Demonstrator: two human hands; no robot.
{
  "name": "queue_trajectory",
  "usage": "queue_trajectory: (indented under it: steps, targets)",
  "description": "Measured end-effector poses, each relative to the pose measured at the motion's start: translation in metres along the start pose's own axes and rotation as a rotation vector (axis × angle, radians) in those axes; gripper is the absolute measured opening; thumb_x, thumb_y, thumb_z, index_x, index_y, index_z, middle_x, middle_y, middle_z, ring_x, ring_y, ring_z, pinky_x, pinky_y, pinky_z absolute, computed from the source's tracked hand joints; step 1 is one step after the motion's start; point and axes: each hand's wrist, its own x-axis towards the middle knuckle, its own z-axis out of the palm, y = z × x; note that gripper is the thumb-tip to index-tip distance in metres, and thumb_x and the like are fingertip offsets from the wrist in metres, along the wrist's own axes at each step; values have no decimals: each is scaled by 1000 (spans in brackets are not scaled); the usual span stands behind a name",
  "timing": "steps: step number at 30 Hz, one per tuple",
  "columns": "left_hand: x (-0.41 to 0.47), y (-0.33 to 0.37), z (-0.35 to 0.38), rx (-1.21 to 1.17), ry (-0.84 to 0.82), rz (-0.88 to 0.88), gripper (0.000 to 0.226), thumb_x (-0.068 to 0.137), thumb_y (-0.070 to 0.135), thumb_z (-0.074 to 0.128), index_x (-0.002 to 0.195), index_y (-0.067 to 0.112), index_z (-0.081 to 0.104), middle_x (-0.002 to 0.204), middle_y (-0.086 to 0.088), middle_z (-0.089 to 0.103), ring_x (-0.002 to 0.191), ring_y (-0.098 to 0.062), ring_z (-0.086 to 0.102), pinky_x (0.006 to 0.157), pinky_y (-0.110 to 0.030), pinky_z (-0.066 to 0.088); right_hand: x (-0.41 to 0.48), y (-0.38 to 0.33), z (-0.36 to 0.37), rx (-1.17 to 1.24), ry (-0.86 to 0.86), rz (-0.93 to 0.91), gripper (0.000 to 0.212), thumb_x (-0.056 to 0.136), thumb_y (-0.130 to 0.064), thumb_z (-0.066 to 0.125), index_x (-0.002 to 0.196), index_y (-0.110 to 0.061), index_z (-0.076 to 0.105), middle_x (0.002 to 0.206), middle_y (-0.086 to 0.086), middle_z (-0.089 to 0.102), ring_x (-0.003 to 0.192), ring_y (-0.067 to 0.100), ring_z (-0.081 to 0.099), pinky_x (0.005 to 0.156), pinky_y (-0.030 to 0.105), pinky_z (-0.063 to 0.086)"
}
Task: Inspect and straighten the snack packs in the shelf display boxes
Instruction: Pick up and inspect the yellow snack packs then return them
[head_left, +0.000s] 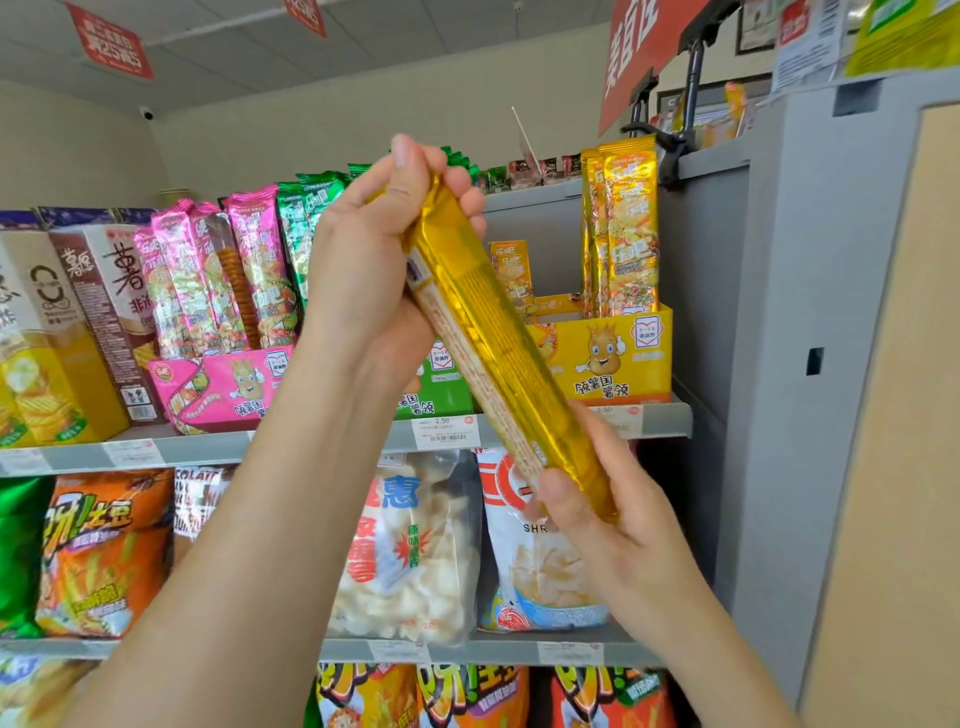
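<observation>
- At the far left of the upper shelf (218, 448) stand tall snack cartons (98, 317), packed side by side.
- Next comes the pink display box (223, 387). Its pink packs (254, 265) stand on end and lean slightly left.
- The green display box (441, 397) is partly hidden behind the left arm, and its green packs (298, 228) stand upright.
- The left hand (363, 260) is raised in front of the green box, with its fingers (465, 200) curled tight round the top end of the yellow snack pack (493, 343).
- That pack is out of its box and held in the air in front of the shelf. It is tilted, top end up-left and bottom end down-right, with its printed back seam facing the camera.
- The right hand (618, 525) holds the pack's lower end, thumb and fingers wrapped round it.
- Behind the pack, the yellow display box (613, 364) sits at the shelf's right end. Tall yellow packs (626, 228) stand upright on its right side, and 1 sits lower on its left.
- A grey upright panel (779, 312) closes the shelf on the far right.
</observation>
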Motion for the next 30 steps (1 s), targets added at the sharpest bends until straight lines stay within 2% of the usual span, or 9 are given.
queue_trajectory:
  steps: [3,5,6,9,13,17,20,26,30]
  targets:
    - [-1,0,1,-79,22,-53,30,100,24,50,75,11,61,70,-3,61,66,-16,59,67,-27,53,-4,-3,-1,116,-25,67,42,82,-70,56,121,-54,55,82,-1,66,64,17,61,57,33,52]
    - [-3,-2,1,14,106,-69,26,95,34,59,80,14,66,74,-2,61,68,-15,59,68,-29,53,-3,-8,2,58,61,37,38,84,-66,57,119,-53,56,80,6,63,67,32,58,59,50,52]
    - [-5,-5,2,90,133,-72,24,92,37,62,88,13,65,76,-1,59,68,-14,58,66,-29,53,-2,-12,4,27,96,18,36,86,-61,58,121,-52,56,87,2,67,73,28,62,66,48,55]
    - [-21,-20,2,346,54,-52,26,80,27,74,92,13,55,68,5,54,62,-10,56,60,-29,52,1,-18,4,-50,150,-40,35,90,-53,56,125,-51,49,113,-24,66,104,2,64,81,13,50]
    - [-39,-28,-6,527,56,-29,24,76,38,74,87,20,62,65,12,60,67,-10,60,73,-40,56,-2,-22,3,-41,110,-35,44,93,-56,45,136,-53,41,132,-32,53,125,-6,49,95,6,38]
    - [-31,-18,-17,371,131,68,17,83,29,72,78,18,59,64,4,56,63,-16,55,67,-38,51,-2,-23,-4,376,178,134,47,68,-62,76,111,-45,70,109,-11,73,98,9,70,79,19,53]
    - [-27,-18,-19,282,129,58,18,82,26,72,79,15,58,69,-3,55,65,-20,56,67,-37,53,-2,-21,-7,423,175,212,63,47,-67,85,102,-39,75,100,-2,77,94,12,72,75,20,54]
    - [-26,-24,-17,191,125,4,27,71,35,72,90,17,65,70,6,63,67,-13,63,64,-29,55,-3,-25,-4,461,291,192,41,51,-40,93,89,-35,78,87,2,78,80,15,75,65,17,54]
    - [-24,-30,-13,216,103,-6,27,77,34,69,96,15,65,77,3,66,68,-11,64,66,-32,55,-3,-32,-1,360,405,122,30,56,-37,80,85,-31,78,79,1,77,73,14,74,60,16,53]
